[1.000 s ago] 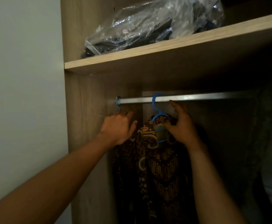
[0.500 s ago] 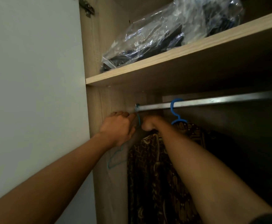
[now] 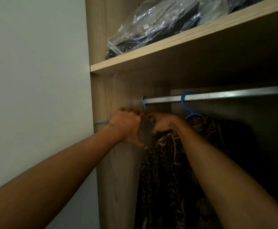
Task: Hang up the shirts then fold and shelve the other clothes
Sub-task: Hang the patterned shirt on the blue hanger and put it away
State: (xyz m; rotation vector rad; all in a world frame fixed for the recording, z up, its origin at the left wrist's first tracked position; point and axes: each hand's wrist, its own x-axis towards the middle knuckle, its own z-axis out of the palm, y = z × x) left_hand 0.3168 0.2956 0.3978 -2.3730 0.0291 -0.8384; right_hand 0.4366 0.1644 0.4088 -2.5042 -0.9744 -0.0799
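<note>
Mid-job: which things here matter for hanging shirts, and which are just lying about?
In the job: thin blue hanger, gripped by left hand and right hand; rail; patterned shirt on thick blue hanger.
Lying about: plastic bag of dark clothes on the shelf.

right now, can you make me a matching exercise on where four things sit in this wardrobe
Things:
1 plastic bag
2 thick blue hanger
3 thin blue hanger
4 patterned shirt

Places:
a hooked at the far left end of the rail
b on the shelf above the rail
c draped on a hanger, below the rail
d hooked further along the rail, carrying the shirt

Pairs: 1-b, 2-d, 3-a, 4-c
</note>
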